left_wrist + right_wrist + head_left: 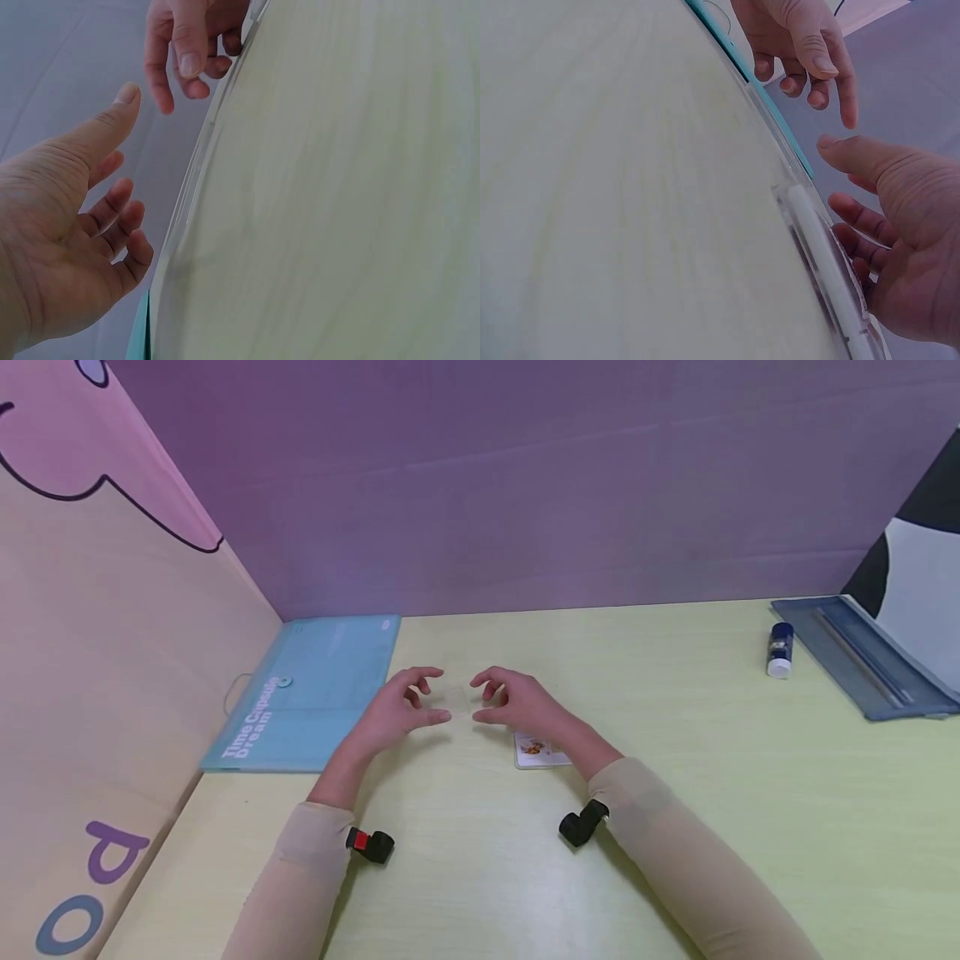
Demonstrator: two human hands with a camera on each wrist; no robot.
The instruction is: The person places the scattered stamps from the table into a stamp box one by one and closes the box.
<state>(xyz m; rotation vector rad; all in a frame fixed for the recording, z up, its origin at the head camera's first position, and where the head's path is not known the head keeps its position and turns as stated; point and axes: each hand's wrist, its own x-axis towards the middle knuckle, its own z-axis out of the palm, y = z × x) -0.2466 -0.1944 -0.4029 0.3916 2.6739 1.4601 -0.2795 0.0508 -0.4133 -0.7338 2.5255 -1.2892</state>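
My left hand (397,708) is held over the table with thumb and fingers loosely bent and parted, nothing between them. Facing it, my right hand (522,703) has the same loose curve and also holds nothing. A thin see-through flat piece (456,700) lies on the table between the two hands; its edge shows faintly in the wrist views. Under the right hand and wrist lies a flat clear case (531,752) with a printed picture, partly hidden by the arm. In the right wrist view the case (821,259) shows a white layer inside clear walls.
A light blue document folder (330,677) with white lettering lies at the left, close to the left hand. At the far right stand a glue stick (780,652) with a dark blue body and a blue-grey translucent pouch (862,660) lying flat. A purple wall (525,527) borders the table's back.
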